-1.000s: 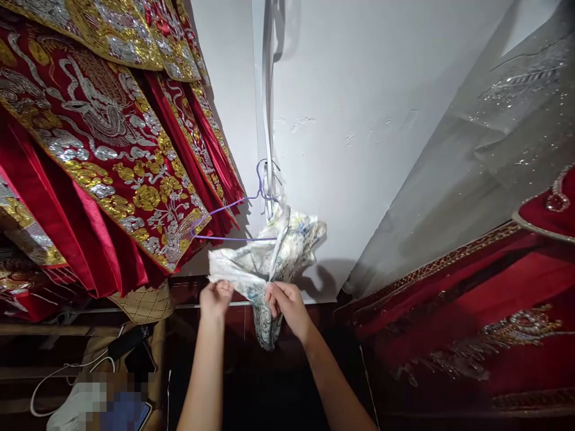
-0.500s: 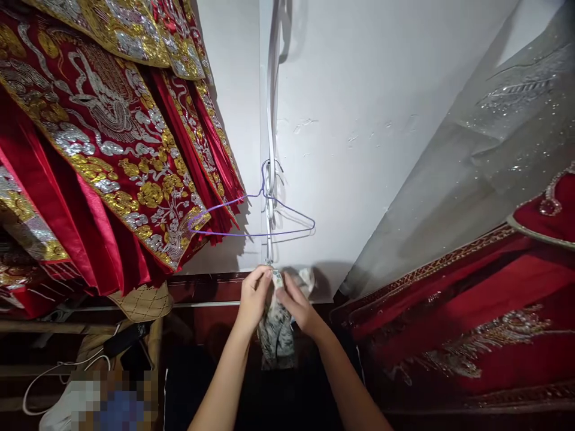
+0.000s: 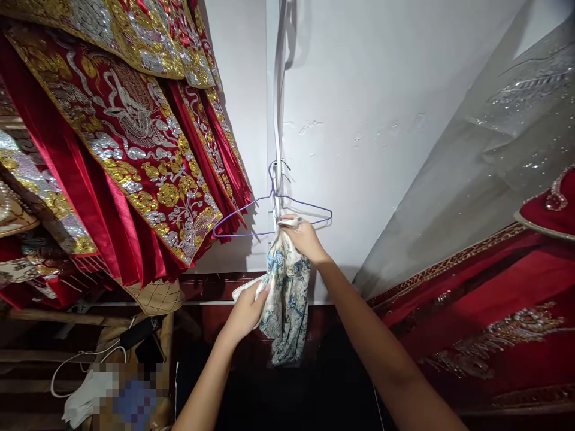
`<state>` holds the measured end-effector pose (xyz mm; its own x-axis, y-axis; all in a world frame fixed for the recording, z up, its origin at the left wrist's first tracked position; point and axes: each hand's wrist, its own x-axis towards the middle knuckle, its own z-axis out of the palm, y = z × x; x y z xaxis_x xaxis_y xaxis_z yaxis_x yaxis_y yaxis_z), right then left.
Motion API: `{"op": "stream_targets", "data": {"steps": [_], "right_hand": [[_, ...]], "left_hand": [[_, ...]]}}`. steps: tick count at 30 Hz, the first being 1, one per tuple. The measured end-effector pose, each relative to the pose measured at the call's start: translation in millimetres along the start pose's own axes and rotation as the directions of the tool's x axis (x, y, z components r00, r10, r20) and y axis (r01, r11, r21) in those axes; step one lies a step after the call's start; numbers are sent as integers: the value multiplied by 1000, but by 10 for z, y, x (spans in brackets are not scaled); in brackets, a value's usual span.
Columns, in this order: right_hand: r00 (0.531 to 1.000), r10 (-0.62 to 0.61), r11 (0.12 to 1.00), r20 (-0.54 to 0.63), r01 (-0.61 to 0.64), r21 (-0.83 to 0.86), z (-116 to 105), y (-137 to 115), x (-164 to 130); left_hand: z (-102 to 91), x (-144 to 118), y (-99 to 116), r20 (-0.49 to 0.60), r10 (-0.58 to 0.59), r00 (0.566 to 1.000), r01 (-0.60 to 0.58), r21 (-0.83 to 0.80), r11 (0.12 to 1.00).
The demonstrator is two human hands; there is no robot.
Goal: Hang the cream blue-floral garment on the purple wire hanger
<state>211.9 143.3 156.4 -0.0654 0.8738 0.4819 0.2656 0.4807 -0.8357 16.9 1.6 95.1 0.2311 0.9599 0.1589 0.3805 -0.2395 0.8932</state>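
Note:
A white cloth with a blue and green floral print (image 3: 287, 299) hangs down in folds between my hands. My right hand (image 3: 305, 236) grips its upper end, raised to the bottom bar of a purple wire hanger (image 3: 242, 235). Lower and to the left, my left hand (image 3: 247, 311) has the cloth's white edge pinched between thumb and fingers. The hanger hangs by its hook from a white strap (image 3: 277, 108) on the wall. Whether the cloth touches the hanger's bar is hidden by my right hand.
Red garments with gold and silver embroidery (image 3: 148, 161) hang at the left. On the right are a sheer sparkling fabric (image 3: 507, 137) and a red beaded garment (image 3: 507, 287). A wooden chair (image 3: 168, 341) at the lower left carries a dark device and a white cable (image 3: 60, 370).
My hands have moved apart. My right hand has gone up to the hanger with one end of the cloth; my left has moved slightly down and left. The cloth is spread longer.

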Motion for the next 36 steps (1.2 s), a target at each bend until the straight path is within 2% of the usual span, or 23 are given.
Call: {"op": "stream_targets", "data": {"steps": [2,5,8,10,12,14,16,17,20,24,27,29,32,34,36], "right_hand": [[993,55,997,109,-48,-63,-5,205,5],[983,89,991,159,-72,-111,-122,405,-164],[975,61,993,212,-37,-115,-287,377,-355],[967,48,994,251,-23,-103,-362,262,-430],[964,43,996,261,-20,-91,-394,133,-459],[965,41,996,261,-19,-86,-396,39,-458],[961,43,995,273,-16,-97,-385,2,-447],[960,46,993,275,-15,-114,-379,5,-440],[966,67,980,248,-17,-200,-370,69,-410],[977,78,968,198,-27,-250,-366,152,-357],[977,82,973,199,-35,-230,-349,124,-345],[962,101,978,254,-49,-204,-331,70,-358],[917,133,985,377,-81,-150,-297,-25,-397],[893,145,986,425,-96,-134,-290,-91,-432],[891,129,988,436,-78,-134,-322,-159,-479]], "left_hand": [[-121,10,-31,-35,-12,999,17,144,989],[-384,35,-187,-5,-121,993,114,369,922],[-687,118,-359,7,-273,962,228,531,816],[-868,234,-409,-29,-301,953,261,580,771],[-1010,383,-392,-84,-203,976,212,597,774],[-1107,515,-334,-139,-32,990,111,607,787],[-1162,579,-272,-164,106,981,16,609,793],[-1176,578,-248,-169,139,976,-9,603,797],[-1189,463,-209,-141,173,975,-54,603,796],[-1227,251,-109,-31,167,985,-108,641,760],[-1297,230,93,-69,191,979,-103,641,761],[-1318,338,270,-126,237,963,-110,623,775],[-1258,682,489,-136,364,921,-217,598,772],[-1184,960,549,-156,425,892,-268,575,773],[-1125,1188,536,-192,421,886,-267,531,804]]}}
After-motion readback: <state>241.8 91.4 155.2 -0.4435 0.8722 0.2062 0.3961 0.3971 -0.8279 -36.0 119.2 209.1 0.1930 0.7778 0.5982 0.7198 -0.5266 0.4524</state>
